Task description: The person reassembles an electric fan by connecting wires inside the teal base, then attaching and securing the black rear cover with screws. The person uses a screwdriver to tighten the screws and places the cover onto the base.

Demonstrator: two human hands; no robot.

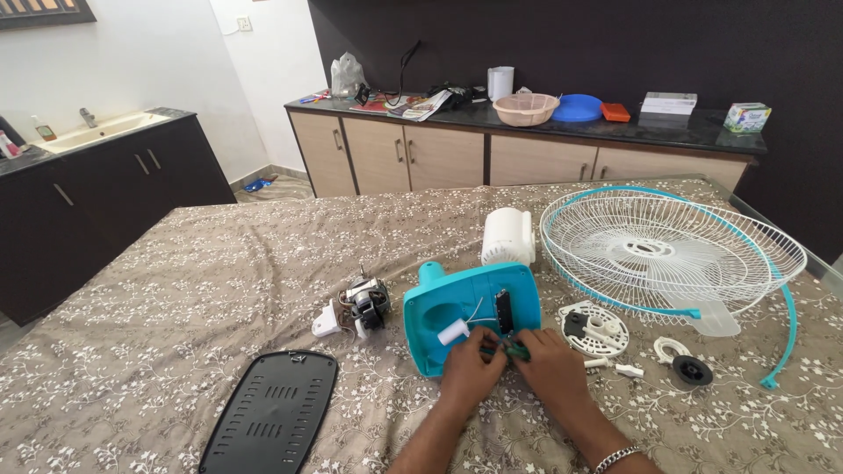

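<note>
A turquoise fan base housing [457, 307] lies open side up on the patterned tablecloth, with a white capacitor [453, 332] and a black switch block [503, 310] inside it. My left hand [470, 373] and my right hand [549, 369] meet at its near edge, both pinching a small green part [513, 350] between the fingertips. What exactly the green part is cannot be made out. A bracelet sits on my right wrist.
A fan motor [360, 307] lies left of the housing, a black oval base plate [272, 421] at the front left. A white motor cover [507, 237], white-and-turquoise wire grille [667, 254], round white plate [594, 329] and small black knob [692, 370] lie right. A cluttered counter runs behind.
</note>
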